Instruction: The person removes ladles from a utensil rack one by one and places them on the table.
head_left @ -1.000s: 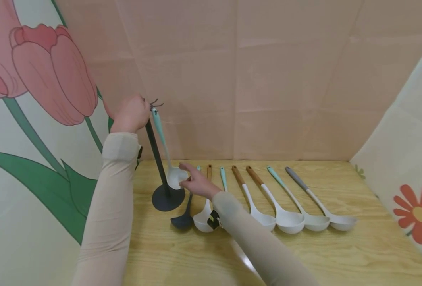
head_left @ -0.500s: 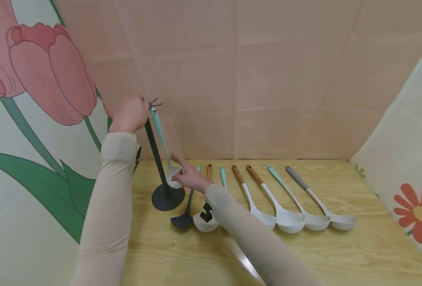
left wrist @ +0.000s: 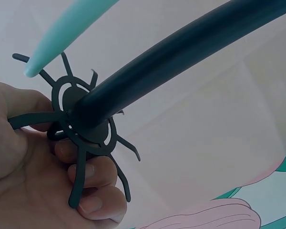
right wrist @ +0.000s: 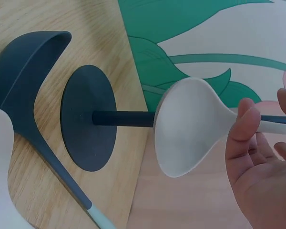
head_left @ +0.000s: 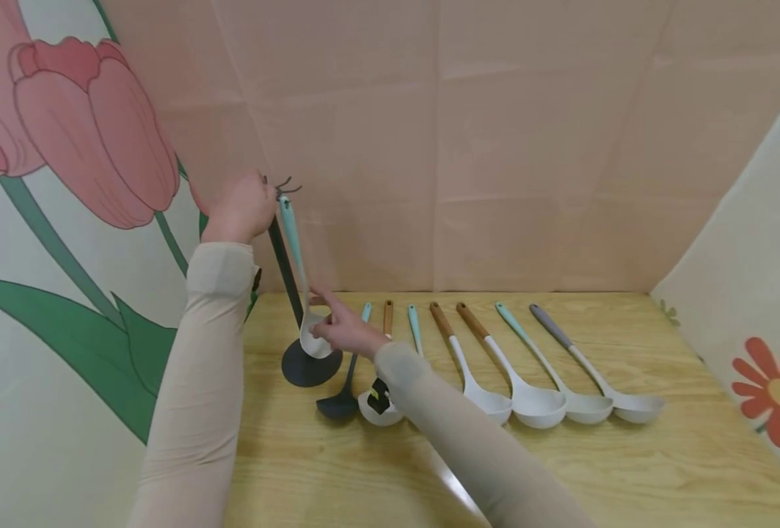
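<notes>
In the head view a dark utensil stand [head_left: 284, 268] rises at the left of the table, hooks at its top. My left hand [head_left: 241, 209] grips that top; the left wrist view shows fingers curled behind the hooked ring [left wrist: 59, 105]. A ladle with a mint handle [head_left: 291, 229] and pale bowl hangs from one hook, bowl down. My right hand [head_left: 350, 326] is at the ladle's lower part. In the right wrist view its fingers lie against the neck just above the bowl [right wrist: 193, 126], with the thumb held apart.
A row of ladles lies on the wooden table [head_left: 693, 440]: a dark one [head_left: 338, 405] nearest the stand, then several white ones, such as the wooden-handled ladle [head_left: 538, 407] and the grey-handled ladle [head_left: 637, 408]. A pink cloth [head_left: 528, 147] hangs behind.
My right hand has moved left from the bowl's right edge to the ladle's neck. The bowl has shifted slightly left and down. My left hand stays on the stand's top.
</notes>
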Demonstrator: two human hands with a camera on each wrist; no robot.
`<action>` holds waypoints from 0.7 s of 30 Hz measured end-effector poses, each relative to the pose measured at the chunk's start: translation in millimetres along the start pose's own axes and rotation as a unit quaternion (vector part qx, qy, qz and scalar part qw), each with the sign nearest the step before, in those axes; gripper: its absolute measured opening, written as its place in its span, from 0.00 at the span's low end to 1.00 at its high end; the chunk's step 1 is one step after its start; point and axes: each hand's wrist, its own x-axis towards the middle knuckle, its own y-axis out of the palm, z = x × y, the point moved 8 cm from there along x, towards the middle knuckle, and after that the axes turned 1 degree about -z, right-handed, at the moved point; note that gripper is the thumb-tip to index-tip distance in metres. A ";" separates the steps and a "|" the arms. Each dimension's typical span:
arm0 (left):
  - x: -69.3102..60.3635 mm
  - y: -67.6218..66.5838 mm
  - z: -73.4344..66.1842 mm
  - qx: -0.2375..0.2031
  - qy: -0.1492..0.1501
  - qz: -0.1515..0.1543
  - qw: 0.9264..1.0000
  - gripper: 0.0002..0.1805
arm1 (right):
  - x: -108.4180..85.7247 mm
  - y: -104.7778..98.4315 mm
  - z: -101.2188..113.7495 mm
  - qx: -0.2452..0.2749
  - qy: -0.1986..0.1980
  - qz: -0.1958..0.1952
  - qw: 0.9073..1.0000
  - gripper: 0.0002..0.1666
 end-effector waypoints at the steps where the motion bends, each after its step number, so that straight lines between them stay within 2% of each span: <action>1: -0.1 0.0 -0.2 -0.001 0.000 0.000 1.000 0.29 | -0.2 0.0 -0.1 -0.003 0.000 -0.001 1.000 0.43; 5: -0.3 0.0 -0.4 -0.002 0.000 0.004 1.000 0.29 | -1.2 -1.9 -0.9 -0.003 -0.002 -0.012 1.000 0.39; 9: -0.2 0.0 0.6 0.004 -0.001 0.006 1.000 0.28 | -2.7 -6.1 -2.5 -0.008 -0.002 -0.034 0.999 0.30; 14: -0.3 -0.3 2.2 0.008 -0.005 0.000 1.000 0.25 | -3.5 -10.8 3.4 -0.037 -0.040 -0.070 0.996 0.20; 17: -0.7 -0.3 2.7 0.005 -0.005 -0.003 1.000 0.24 | -4.5 -11.9 8.7 -0.047 -0.062 -0.085 0.993 0.18; 21: -1.0 -0.8 3.4 0.003 -0.007 -0.005 1.000 0.24 | -6.7 -11.9 13.3 -0.052 -0.069 -0.095 0.992 0.17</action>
